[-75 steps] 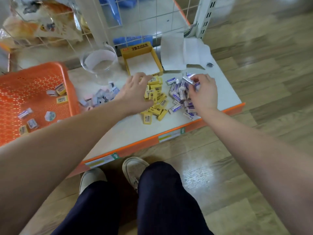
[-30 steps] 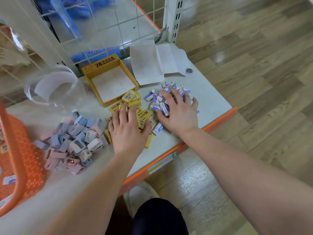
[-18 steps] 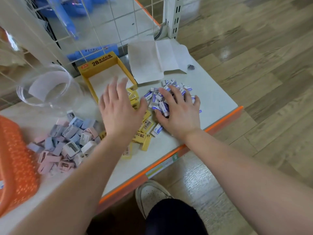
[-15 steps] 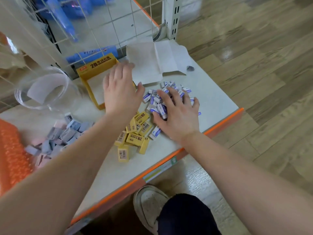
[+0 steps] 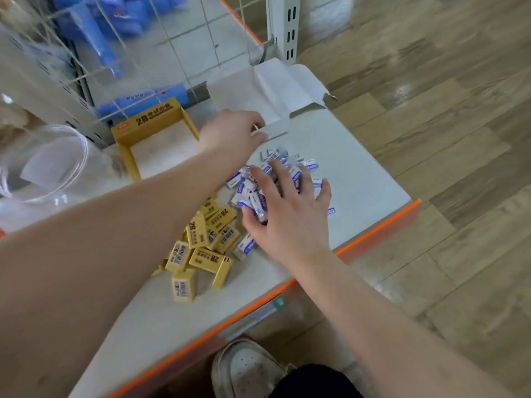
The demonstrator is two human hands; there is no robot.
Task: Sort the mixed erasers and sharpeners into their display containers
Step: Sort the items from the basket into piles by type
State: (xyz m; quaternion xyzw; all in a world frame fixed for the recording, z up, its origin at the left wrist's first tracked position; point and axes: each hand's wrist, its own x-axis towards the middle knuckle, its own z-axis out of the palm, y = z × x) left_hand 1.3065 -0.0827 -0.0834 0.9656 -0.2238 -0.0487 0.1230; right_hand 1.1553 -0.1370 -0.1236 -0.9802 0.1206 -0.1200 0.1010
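Observation:
My left hand (image 5: 232, 133) reaches across the shelf, its fingers curled on the near edge of an open white carton (image 5: 281, 87). Spread flat, my right hand (image 5: 290, 216) presses on a pile of blue-and-white erasers (image 5: 253, 193). Several yellow 2B erasers (image 5: 207, 242) lie heaped just left of that pile, partly under my left forearm. Behind them stands an empty yellow 2B display box (image 5: 152, 124). No sharpeners show; my left arm covers that side.
A clear plastic jar (image 5: 43, 165) stands at the far left. A wire grid panel (image 5: 172, 53) and a white upright post (image 5: 283, 27) close the back. The shelf (image 5: 359, 173) ends in an orange front edge (image 5: 376, 228). My shoe (image 5: 247, 369) is below.
My left hand has moved from the yellow erasers, past the yellow box, to the white carton's near edge. My right hand stays on the blue-and-white erasers. The view shifted right, losing the sharpeners.

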